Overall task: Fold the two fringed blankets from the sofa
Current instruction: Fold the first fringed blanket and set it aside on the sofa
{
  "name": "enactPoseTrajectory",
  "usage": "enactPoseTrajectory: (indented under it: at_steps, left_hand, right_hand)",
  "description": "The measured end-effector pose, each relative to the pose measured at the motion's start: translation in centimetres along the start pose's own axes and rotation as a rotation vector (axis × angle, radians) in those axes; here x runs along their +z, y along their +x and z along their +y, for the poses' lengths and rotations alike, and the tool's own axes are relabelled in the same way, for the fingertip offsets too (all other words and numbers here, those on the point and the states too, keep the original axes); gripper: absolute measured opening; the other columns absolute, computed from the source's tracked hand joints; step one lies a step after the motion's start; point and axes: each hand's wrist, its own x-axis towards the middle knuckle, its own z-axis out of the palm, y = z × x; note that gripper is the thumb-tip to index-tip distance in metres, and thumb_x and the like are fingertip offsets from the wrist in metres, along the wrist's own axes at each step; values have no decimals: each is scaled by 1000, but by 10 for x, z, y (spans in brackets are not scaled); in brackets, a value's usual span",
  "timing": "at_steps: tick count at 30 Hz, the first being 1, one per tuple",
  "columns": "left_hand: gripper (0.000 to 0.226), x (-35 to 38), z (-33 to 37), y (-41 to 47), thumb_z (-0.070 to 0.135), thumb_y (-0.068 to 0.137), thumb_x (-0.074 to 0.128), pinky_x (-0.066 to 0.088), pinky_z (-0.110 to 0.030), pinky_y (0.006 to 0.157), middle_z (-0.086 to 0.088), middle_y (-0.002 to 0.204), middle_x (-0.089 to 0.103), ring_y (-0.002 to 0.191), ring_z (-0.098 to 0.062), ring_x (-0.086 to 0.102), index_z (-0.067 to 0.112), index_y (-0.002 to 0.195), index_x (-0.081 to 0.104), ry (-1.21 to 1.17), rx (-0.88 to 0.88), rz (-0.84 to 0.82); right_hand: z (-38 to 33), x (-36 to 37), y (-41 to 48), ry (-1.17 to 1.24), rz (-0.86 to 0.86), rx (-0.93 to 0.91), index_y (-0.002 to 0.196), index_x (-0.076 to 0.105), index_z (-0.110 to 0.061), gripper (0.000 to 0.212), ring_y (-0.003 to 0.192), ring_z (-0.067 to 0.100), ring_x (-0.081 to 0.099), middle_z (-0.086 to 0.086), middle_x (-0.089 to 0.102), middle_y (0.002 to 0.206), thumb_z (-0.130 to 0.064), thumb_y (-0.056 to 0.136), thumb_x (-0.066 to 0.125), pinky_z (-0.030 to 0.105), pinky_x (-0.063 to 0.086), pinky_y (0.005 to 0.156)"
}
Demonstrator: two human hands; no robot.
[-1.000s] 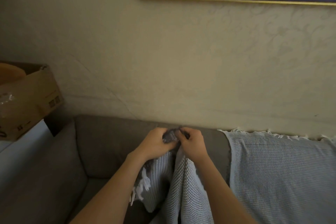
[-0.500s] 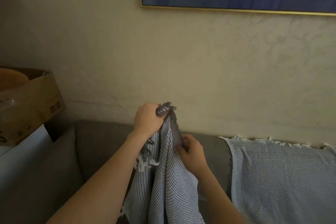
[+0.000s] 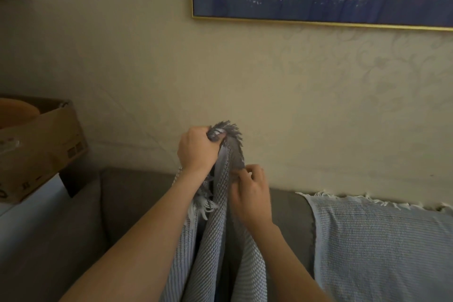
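Left hand (image 3: 196, 152) grips grey blanket (image 3: 215, 240) at fringe; right hand (image 3: 252, 196) pinches its edge. Alongside — pale blanket (image 3: 380, 240) over sofa (image 3: 137, 198), cardboard box (image 3: 41, 144).

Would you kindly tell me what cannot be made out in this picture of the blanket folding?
Head view only:
1. Held blanket: the bottom edge cuts off its lower part, so how far it is folded is unclear.
2. Left hand: fingertips are buried in the fringe it grips.
3. Second blanket on the sofa: cut off by the right and bottom edges.
4. Cardboard box: contents are dim and cut off by the left edge.
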Motion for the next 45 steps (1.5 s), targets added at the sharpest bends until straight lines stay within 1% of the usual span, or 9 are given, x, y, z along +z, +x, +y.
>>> enactPoseTrajectory:
  at_steps: [5,10,21,26,30,33,38,42,45]
  left_hand:
    - [42,-1,8,10,51,91,74,50,-39,46,-2,59,65,56,-28,61,16,69,73,5,59,63]
    - [42,-2,18,17,52,91,74,48,-36,48,-3,63,67,58,-27,61,15,71,73,-7,104,111]
    - [38,-5,17,44,49,94,73,41,-35,47,-2,67,68,61,-30,59,16,75,73,45,106,181]
    - [31,0,6,46,31,94,74,20,-25,43,8,55,48,51,-21,49,16,68,66,90,47,176]
    - [31,6,-10,43,23,94,72,20,-25,42,8,53,46,47,-10,40,15,65,64,85,-21,152]
    - [32,6,-21,42,17,93,71,25,-25,42,6,52,47,47,-15,41,14,63,61,78,-61,153]
    - [31,11,-27,33,16,93,70,24,-25,44,10,54,44,50,-19,43,19,65,59,70,-133,165]
    - [25,17,-36,22,26,97,71,32,-28,48,6,62,55,58,-25,57,20,73,67,50,-171,167]
    - [31,15,-39,15,39,100,69,37,-31,52,2,67,60,61,-27,59,19,77,68,40,-154,157]
  right_hand:
    - [-29,10,22,31,-6,275,124,65,-17,53,97,26,53,3,52,105,-53,86,69,39,50,84]
    - [-50,9,72,61,113,400,116,54,0,80,93,34,55,11,42,119,-68,78,71,42,53,83]
    - [-41,2,123,12,-298,445,89,54,-10,17,97,37,57,8,43,108,-15,80,68,41,52,84]
    - [-24,18,90,68,-534,547,81,48,-14,20,88,36,67,7,59,83,-22,76,65,42,57,72]
    - [5,30,45,1,-684,597,84,58,-14,21,94,26,59,0,62,90,-31,77,67,45,38,101]
    - [24,37,14,-7,-710,524,78,64,-7,37,71,18,52,-4,58,70,-44,82,62,43,34,93]
    - [54,45,-6,80,-672,330,61,51,-9,46,48,13,42,-4,40,51,-32,97,68,34,40,57]
    - [69,39,-1,-13,-586,390,70,58,-11,35,77,35,67,6,59,65,-26,102,60,39,48,65]
    - [71,22,23,18,-421,449,106,71,-2,20,101,48,68,25,73,106,-10,97,55,48,54,82]
